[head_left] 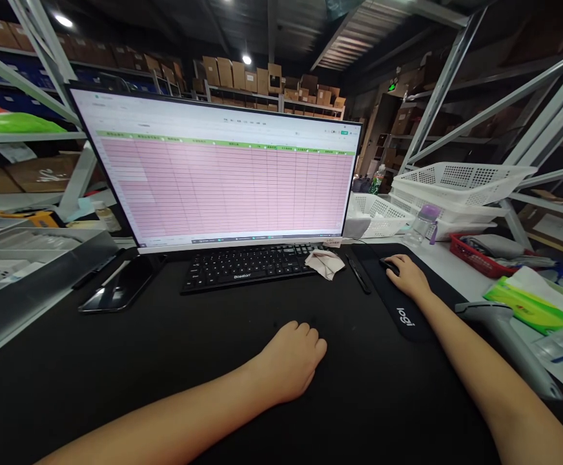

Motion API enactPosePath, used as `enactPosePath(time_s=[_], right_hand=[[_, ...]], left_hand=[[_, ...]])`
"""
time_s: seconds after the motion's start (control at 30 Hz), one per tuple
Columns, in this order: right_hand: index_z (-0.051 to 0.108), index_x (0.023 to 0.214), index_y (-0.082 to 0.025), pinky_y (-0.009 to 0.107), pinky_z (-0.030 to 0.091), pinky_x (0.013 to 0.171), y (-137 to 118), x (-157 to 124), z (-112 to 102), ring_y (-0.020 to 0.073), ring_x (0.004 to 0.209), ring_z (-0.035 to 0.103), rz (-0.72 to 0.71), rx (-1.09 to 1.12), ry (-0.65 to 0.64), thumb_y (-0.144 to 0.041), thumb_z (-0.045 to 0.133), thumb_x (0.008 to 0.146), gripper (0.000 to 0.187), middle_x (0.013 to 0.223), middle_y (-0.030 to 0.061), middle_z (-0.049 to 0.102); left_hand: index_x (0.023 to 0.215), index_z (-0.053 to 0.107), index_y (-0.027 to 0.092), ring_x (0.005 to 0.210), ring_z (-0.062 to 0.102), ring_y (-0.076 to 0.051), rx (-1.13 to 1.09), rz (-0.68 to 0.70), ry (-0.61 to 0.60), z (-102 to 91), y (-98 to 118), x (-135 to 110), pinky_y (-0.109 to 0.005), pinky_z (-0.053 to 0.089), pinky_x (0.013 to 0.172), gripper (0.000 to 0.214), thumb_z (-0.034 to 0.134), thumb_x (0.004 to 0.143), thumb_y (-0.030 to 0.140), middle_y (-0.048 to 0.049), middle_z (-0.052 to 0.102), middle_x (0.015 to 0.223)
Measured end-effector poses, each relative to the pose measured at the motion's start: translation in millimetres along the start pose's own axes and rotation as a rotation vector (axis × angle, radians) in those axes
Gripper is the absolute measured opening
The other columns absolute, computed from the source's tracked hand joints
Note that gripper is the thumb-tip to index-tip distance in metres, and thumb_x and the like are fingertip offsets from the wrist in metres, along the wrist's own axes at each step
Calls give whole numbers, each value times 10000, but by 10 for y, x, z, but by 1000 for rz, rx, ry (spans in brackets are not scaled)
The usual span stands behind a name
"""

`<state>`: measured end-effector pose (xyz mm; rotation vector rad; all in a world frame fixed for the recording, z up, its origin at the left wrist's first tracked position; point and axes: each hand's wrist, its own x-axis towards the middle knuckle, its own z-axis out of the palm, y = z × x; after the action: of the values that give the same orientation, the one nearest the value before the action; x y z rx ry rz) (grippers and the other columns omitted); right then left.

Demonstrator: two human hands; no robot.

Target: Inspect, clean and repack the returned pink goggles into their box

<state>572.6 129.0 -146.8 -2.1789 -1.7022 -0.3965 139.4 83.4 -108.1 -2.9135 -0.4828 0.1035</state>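
Observation:
My right hand rests over a black computer mouse, fingers curved round it, on a dark mouse pad with white lettering. On the black desk mat my left hand lies closed in a loose fist, with nothing seen in it. Beyond it stands a black keyboard, a crumpled tissue lying over its right end. A slim black pen-like object lies between keyboard and mouse pad. The monitor behind shows a spreadsheet with pink rows under a green header.
A phone lies left of the keyboard, beside a grey metal tray. At the right are a handheld scanner, a tissue pack, a red basket and stacked white baskets. Shelves with cardboard boxes stand behind.

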Motion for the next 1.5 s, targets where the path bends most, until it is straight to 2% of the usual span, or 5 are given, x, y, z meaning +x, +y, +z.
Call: enactPosePath(time_s=[0.27,0.53,0.9,1.23,1.5], right_hand=[[676,1197,-278,362,535,879,-6,-33,-15,243,1072,639,15,-13,15,-340,530,891,345,1284,61,601],[682,1175,-279,353,527,876,-17,-34,-20,235,1055,640,24,-24,15,-342,524,886,336,1269,59,601],[666,1208,-273,362,534,853,-11,-44,-20,249,1057,648,26,-20,14,-349,518,883,365,1284,67,609],[582,1370,-230,395,537,977,30,-6,32,268,1193,619,9,17,7,-407,505,889,518,1371,86,587],[612,1306,-234,421,515,1029,73,11,90,282,1275,572,-20,39,20,-422,505,898,462,1438,96,532]], left_hand=[[1001,594,163,816,585,-242,-5,6,26,34,-16,12,-386,395,676,161,539,939,302,-81,622,921],[1020,596,158,831,595,-242,1,6,0,-12,-15,0,-386,415,694,185,523,955,316,-80,629,942],[1010,587,157,828,593,-242,-5,9,14,-3,-11,-4,-385,416,690,175,536,941,310,-77,626,936],[1002,590,158,831,587,-236,-11,5,32,38,-8,4,-380,401,689,164,537,944,301,-85,630,941],[992,587,162,827,586,-240,-13,10,49,59,-15,2,-382,404,686,155,538,935,297,-80,626,930]])
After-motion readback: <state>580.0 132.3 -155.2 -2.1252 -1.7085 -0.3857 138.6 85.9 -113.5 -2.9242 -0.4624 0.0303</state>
